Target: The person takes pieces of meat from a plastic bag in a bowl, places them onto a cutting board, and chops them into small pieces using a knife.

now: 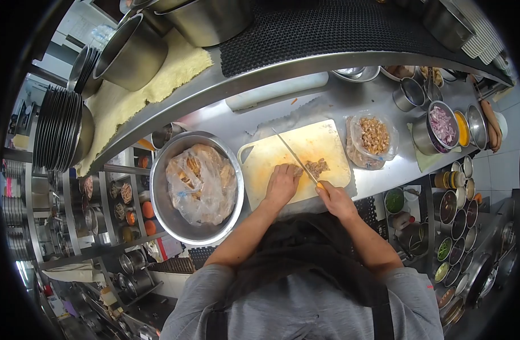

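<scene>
A cutting board (260,157) lies on the steel counter, its pale surface stained orange. On it, my left hand (283,183) is closed with curled fingers over a piece of brown meat, mostly hidden beneath them. My right hand (336,200) grips the yellow handle of a long kitchen knife (293,152). The blade slants up and left across the board, close beside my left fingertips. Small chopped meat pieces (316,166) lie just right of the blade. Left of the board, a large steel bowl (158,170) holds a clear plastic bag (206,195) with large meat pieces.
Right of the board stands a plastic bag of diced meat (374,135). Farther right is a pot of chopped purple onion (443,126). A white roll (277,90) lies behind the board. A raised shelf with a black mat (328,34) and steel pots (132,54) overhangs the counter.
</scene>
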A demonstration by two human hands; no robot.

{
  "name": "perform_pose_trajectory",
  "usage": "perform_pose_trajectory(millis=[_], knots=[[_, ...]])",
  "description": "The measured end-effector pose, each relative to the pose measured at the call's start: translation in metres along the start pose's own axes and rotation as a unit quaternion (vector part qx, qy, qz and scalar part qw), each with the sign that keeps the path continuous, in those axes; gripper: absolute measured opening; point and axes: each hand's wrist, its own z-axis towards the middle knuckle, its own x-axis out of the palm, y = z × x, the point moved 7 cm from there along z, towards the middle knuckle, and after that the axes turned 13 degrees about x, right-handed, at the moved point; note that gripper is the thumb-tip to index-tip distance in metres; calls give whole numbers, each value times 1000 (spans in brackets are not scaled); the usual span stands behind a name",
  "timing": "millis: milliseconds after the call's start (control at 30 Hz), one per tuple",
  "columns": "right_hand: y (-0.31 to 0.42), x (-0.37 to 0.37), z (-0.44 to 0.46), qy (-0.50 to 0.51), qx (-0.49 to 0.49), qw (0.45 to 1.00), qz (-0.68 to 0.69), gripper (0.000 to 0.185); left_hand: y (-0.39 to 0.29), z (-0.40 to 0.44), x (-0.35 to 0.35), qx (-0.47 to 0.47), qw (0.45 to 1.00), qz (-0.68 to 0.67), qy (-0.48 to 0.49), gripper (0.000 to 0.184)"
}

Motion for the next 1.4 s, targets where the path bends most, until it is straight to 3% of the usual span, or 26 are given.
perform_pose_trajectory(millis=[233, 500, 767, 1000, 1233, 1400], knots=[[1, 2, -6, 26, -29, 999, -23, 31, 2, -2, -11, 0, 999, -27, -44, 31], [11, 9, 11, 45, -26, 998, -44, 28, 13, 3, 3, 9, 1000, -26, -7, 12], [23, 28, 37, -6, -64, 997, -35, 29, 31, 14, -8, 4, 1000, -8, -20, 16], [14, 20, 19, 28, -36, 999, -27, 25, 16, 8, 2, 16, 999, -28, -37, 12], [20, 41, 52, -12, -55, 998, -22, 26, 17, 5, 7, 11, 1000, -9, 16, 17], [17, 27, 42, -30, -36, 999, 0, 28, 4, -3, -12, 14, 997, -7, -79, 24]])
